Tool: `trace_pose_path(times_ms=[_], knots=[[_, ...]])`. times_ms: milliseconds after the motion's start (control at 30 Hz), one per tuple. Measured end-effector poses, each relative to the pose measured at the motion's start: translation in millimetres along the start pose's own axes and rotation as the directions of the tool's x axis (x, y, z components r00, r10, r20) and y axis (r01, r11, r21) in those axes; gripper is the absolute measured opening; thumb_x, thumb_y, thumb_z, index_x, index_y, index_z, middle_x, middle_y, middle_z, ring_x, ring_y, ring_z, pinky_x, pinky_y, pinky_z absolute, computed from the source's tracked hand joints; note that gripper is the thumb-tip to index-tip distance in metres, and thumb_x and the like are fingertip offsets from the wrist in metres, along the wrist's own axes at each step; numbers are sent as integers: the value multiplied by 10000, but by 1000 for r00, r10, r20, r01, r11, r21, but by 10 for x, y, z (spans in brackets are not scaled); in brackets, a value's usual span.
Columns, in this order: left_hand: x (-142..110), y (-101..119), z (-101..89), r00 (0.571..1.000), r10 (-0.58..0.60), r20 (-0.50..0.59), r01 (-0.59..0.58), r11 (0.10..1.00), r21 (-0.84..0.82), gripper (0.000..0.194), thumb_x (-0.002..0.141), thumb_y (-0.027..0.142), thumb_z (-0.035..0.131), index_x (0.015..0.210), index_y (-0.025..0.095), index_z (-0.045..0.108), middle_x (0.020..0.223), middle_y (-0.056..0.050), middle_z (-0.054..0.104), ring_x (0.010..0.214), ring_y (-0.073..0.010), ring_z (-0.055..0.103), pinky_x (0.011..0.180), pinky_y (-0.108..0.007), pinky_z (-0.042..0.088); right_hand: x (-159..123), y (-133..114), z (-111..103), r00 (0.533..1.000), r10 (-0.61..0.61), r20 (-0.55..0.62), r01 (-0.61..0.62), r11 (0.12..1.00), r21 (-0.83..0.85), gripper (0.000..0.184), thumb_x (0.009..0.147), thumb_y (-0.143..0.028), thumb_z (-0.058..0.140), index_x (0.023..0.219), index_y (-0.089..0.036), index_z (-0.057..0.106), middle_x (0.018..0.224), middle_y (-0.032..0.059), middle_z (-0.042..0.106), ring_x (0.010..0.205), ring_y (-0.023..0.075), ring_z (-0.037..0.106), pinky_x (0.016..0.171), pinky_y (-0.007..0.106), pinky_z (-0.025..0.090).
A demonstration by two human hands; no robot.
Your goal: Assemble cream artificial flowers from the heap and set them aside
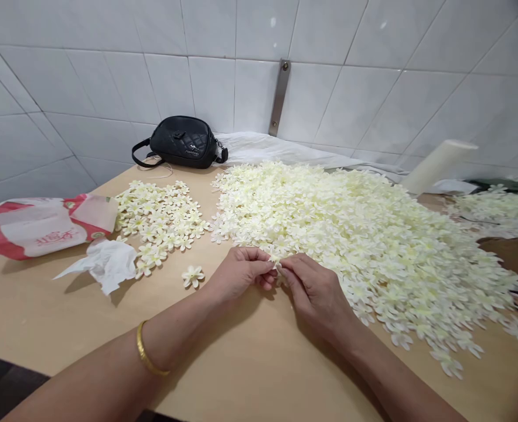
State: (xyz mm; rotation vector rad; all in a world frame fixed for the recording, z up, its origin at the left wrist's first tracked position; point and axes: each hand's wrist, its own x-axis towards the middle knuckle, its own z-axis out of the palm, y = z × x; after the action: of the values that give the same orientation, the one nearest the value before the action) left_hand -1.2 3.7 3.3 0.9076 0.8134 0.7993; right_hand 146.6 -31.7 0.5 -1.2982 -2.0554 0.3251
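Both hands meet at the near edge of a large heap of pale yellow-white artificial flowers (320,211). My left hand (241,272), with a gold bangle on its wrist, pinches a small artificial flower (275,261) between thumb and fingers. From the other side, my right hand (314,287) pinches the same flower; the fingers hide most of it. To the left of my left hand, a single flower (193,276) lies apart on the wooden table (241,375). Beyond it spreads a smaller pile of flowers (162,217).
A red and white packet (48,225) and a crumpled tissue (107,264) lie at the left. At the back sits a black bag (184,140) near white sheeting (259,143). A white roll (439,164) leans at the back right, before a tiled wall (215,82).
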Motion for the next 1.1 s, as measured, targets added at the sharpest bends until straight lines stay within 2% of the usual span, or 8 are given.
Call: trace_pose_path(times_ms=[167,333,467,633,767,833,967,1100], knots=[[0,6,21,998,-15,-60,15,1000,-3,92,589,140,612,568,118,525,506,-16,546,434,-80,481,463,-217,404,13,-21,-16,998,58,4,-58,997,51,250,851,-191,364,654,-171,516,640,21,495,601,131,457,574,250,358],[4,26,13,994,-1,-106,-3,999,-39,69,586,106,570,547,120,516,499,-19,542,443,-81,484,445,-197,380,29,-33,-75,959,282,-26,-268,935,232,236,834,-253,413,640,-172,521,600,3,517,578,125,471,527,239,343],[13,26,-6,992,5,-124,-11,999,-50,95,593,133,598,544,116,518,508,-27,554,446,-80,489,443,-192,377,34,-11,-166,928,360,-96,-318,900,297,228,818,-284,433,665,-167,555,628,20,562,585,137,502,505,241,362],[10,34,-2,991,-22,-133,14,998,-65,111,598,147,622,559,112,524,516,-39,572,430,-72,485,443,-188,391,246,296,-637,910,162,-381,-251,948,-196,185,795,-240,448,737,-157,604,664,59,592,592,157,521,521,273,390],[-9,56,11,991,-33,-129,25,997,-67,108,621,133,607,568,113,515,518,-40,574,420,-67,484,435,-182,394,515,536,-985,918,35,-395,-300,712,-634,223,780,-212,454,907,-106,604,838,150,596,745,226,540,579,326,391],[-12,61,11,991,-26,-130,16,997,-76,109,629,128,604,573,116,511,517,-38,572,423,-68,487,436,-181,397,546,451,-944,932,43,-360,-274,735,-620,235,766,-204,481,956,-107,579,871,151,587,735,227,542,582,339,404],[-8,43,0,994,-12,-109,2,996,-91,116,638,136,611,577,115,515,521,-40,574,425,-73,493,445,-192,408,341,21,-500,978,-19,-206,-33,969,-244,119,798,-199,460,823,-172,573,776,69,591,689,170,542,603,292,433],[-15,23,-1,999,-19,-48,13,994,-112,115,644,150,619,583,109,531,512,-31,571,423,-70,496,469,-196,414,139,-165,-120,998,-14,-56,11,998,-58,140,815,-181,428,820,-181,568,770,60,574,701,160,536,622,269,423]])
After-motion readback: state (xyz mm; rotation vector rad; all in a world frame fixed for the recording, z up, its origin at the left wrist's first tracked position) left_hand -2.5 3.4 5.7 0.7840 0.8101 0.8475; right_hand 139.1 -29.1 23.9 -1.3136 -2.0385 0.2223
